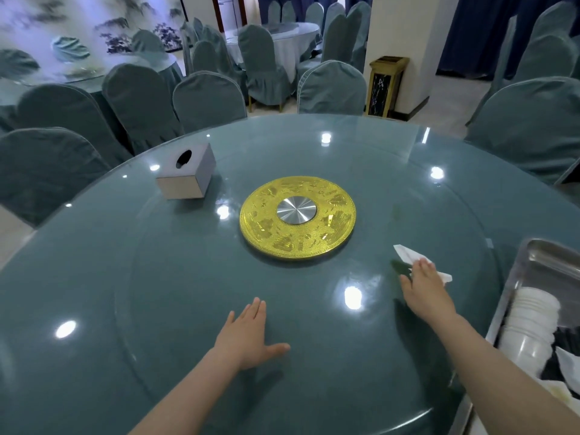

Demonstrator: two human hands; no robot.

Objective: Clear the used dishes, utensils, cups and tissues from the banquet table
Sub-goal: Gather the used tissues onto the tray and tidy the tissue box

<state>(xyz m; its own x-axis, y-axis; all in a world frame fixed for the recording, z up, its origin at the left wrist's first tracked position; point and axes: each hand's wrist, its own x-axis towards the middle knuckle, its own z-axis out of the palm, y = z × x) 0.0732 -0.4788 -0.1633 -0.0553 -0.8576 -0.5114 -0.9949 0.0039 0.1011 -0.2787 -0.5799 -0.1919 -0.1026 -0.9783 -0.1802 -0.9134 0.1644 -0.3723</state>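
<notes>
A crumpled white tissue (408,254) lies on the glass turntable (188,277) to the right of the gold centre disc (297,216). My right hand (425,291) reaches over it with straight fingers, fingertips on the tissue's near end. My left hand (248,334) lies flat on the glass, fingers spread, holding nothing. A metal tray (533,262) at the right edge carries stacked white bowls (533,312), white cups (524,343) and used tissues (568,365).
A grey tissue box (186,175) stands on the turntable at the back left. Covered chairs (208,95) ring the round table (47,293). A gold-trimmed bin (384,86) stands by a pillar behind. More covered tables fill the hall.
</notes>
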